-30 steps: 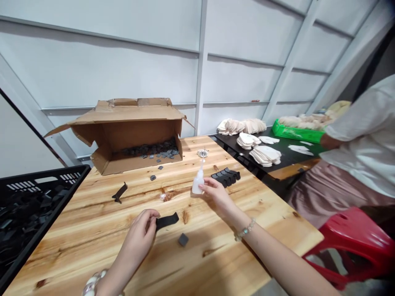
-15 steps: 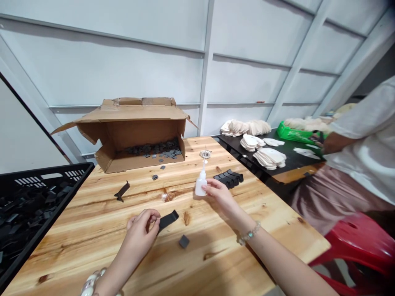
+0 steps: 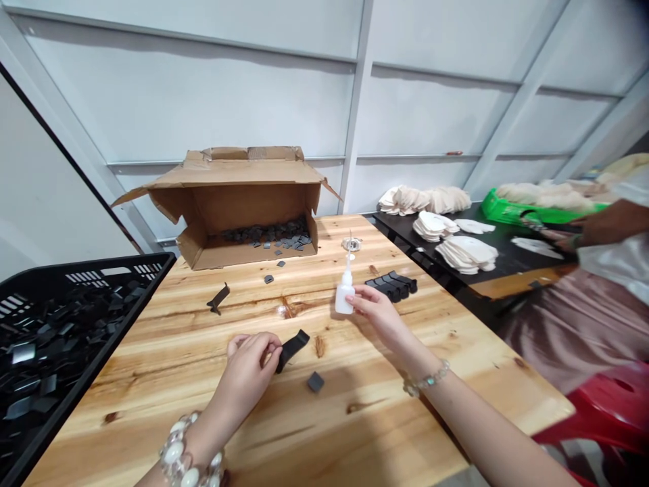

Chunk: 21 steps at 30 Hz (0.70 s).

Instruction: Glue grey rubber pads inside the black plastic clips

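My left hand [image 3: 253,365] is closed on one end of a bent black strip [image 3: 294,348], whose curled far end points away from me over the wooden table. In my right hand [image 3: 378,311] is a small white squeeze bottle [image 3: 345,297] with a long thin nozzle. The bottle is upright; whether its base touches the table I cannot tell. A dark grey square pad [image 3: 315,382] lies to the right of my left hand. Just beyond my right hand is a row of several bent black strips [image 3: 393,286]. Another bent black piece [image 3: 218,298] lies apart at the left.
An open cardboard box [image 3: 248,255] at the back holds many grey pads. The black crate [image 3: 165,267] at the left is full of black pieces. At right, a person [image 3: 616,230] works at a black table with white cut pieces [image 3: 466,255]. A red stool [image 3: 608,406] stands near the table [image 3: 284,439].
My view has swung slightly left, so everything sits further right. Both hands keep hold of the strip and the bottle. The other person's arm has shifted.
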Motion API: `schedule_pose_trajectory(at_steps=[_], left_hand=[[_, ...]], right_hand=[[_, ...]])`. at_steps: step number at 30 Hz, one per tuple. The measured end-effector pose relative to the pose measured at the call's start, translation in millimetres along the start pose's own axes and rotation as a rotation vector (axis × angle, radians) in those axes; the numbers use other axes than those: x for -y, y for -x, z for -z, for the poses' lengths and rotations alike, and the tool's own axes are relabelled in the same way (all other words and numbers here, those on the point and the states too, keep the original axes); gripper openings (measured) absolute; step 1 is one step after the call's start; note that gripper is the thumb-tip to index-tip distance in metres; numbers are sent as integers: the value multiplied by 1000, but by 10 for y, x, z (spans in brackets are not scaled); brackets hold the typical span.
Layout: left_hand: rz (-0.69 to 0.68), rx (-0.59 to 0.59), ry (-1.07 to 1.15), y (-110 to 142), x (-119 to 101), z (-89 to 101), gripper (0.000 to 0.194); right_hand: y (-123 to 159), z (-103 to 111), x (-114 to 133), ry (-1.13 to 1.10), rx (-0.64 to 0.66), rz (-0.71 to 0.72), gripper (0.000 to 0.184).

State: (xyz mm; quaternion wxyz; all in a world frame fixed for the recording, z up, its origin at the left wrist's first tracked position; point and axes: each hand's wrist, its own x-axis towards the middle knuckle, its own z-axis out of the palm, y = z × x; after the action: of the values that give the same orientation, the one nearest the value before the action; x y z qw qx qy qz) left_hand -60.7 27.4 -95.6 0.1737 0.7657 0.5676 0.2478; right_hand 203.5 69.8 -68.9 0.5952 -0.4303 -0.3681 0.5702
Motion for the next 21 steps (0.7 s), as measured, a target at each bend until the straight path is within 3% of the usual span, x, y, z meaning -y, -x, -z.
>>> schedule_pose_trajectory(at_steps=[5,10,21], left_hand=[[-40,-9,-11,18,-24,11,19],[10,33,-45,-9,12,-1,19],[-17,22,-63,-21,81,-38,24]], right_hand=[[-41,46,11,15,-2,25,28],[-95,126,57,-19,6,94,26],[-58,286,466,-188,-37,258,27]])
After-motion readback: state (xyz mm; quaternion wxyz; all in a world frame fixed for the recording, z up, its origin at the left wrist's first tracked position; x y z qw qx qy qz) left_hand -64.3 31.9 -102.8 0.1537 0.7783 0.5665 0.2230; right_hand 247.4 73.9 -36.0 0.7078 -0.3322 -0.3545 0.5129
